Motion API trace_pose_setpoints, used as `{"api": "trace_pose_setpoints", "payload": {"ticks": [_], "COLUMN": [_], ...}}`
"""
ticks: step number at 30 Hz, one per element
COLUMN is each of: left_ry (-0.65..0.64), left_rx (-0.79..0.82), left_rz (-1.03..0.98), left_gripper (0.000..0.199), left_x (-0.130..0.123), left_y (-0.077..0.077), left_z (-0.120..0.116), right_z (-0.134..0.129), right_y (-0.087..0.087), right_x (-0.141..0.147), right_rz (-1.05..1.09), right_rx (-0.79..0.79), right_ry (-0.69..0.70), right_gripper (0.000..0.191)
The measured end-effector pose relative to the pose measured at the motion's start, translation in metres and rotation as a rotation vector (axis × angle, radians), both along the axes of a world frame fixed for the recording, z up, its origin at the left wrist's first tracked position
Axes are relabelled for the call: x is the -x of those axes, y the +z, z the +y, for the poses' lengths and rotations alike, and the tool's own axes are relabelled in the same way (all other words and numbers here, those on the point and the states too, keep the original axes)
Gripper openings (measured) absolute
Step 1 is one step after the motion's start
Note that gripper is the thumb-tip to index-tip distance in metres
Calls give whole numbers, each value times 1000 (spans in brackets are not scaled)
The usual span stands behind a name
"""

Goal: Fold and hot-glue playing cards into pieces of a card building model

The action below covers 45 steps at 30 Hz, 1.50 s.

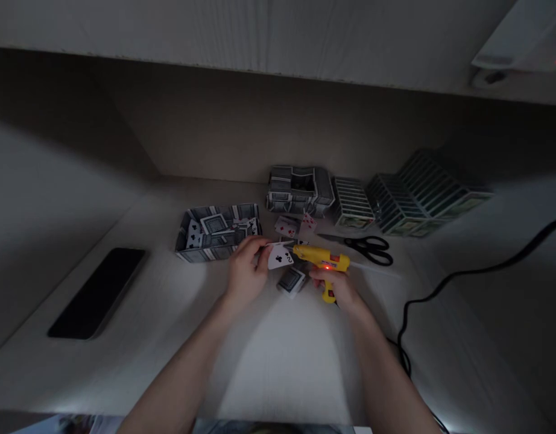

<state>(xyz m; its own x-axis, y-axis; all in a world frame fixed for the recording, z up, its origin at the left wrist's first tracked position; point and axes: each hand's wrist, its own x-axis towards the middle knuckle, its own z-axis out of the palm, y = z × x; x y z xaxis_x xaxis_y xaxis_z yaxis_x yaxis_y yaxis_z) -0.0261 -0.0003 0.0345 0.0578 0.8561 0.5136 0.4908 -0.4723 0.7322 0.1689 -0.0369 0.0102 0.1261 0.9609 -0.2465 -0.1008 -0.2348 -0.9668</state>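
Observation:
Between the thumb and fingers of my left hand (248, 268) is a playing card (280, 257) showing clubs, its face towards me. My right hand (336, 286) grips a yellow glue gun (323, 257) by its handle; a red light glows on its side and a clear glue stick (372, 269) sticks out of the back. The nozzle is at the card's upper right edge; whether it touches I cannot tell. Just below them a patterned card piece (291, 281) lies on the table. Behind the hands are loose red-suit cards (286, 226).
An open box made of cards (219, 254) with loose cards inside stands at left. Behind are another card structure (300, 190) and stacked card boxes (354, 202). Black-handled scissors (371, 247) lie at right, near a black cable (441, 280). A phone (97, 293) lies far left.

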Motion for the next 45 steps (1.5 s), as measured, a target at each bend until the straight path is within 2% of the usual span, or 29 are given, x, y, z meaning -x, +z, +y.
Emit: {"api": "trace_pose_setpoints", "payload": {"ticks": [6,11,15,18,21,27,31,33,37,40,43,45], "left_ry": [-1,-18,-15,-29,-35,-28,-45,-60,-78,-71,-74,-86], "left_rx": [27,89,75,58,35,36,23,11,13,16,10,13], "left_rz": [-80,-172,-152,-126,-99,-74,-46,-29,-19,-11,10,11], "left_gripper": [8,10,10,9,8,9,9,9,9,9,10,10], "left_x": [0,1,1,0,-1,-1,-2,-2,-3,-2,-2,-2], "left_y": [-1,-6,-6,-5,-3,-3,-1,0,2,1,0,-1], "left_z": [1,2,2,0,0,1,0,-2,-3,-3,-2,-2], "right_z": [1,6,11,11,9,7,7,7,6,2,-3,-5], "right_y": [0,4,7,10,11,11,11,9,4,4,8,10], "right_x": [-1,-5,-28,-47,-56,-56,-57,-58,-61,-66,-72,-74], "right_rz": [5,26,277,504,585,462,387,309,-51,-445,-917,-1111], "right_rx": [-1,-33,-81,-115,-112,-47,-18,13,3,-2,128,225], "right_ry": [-32,-221,-392,-387,-405,-356,-331,-358,-458,-480,-428,-384], "right_gripper": [9,10,15,18,19,11,16,18,18,21,36,48]}}
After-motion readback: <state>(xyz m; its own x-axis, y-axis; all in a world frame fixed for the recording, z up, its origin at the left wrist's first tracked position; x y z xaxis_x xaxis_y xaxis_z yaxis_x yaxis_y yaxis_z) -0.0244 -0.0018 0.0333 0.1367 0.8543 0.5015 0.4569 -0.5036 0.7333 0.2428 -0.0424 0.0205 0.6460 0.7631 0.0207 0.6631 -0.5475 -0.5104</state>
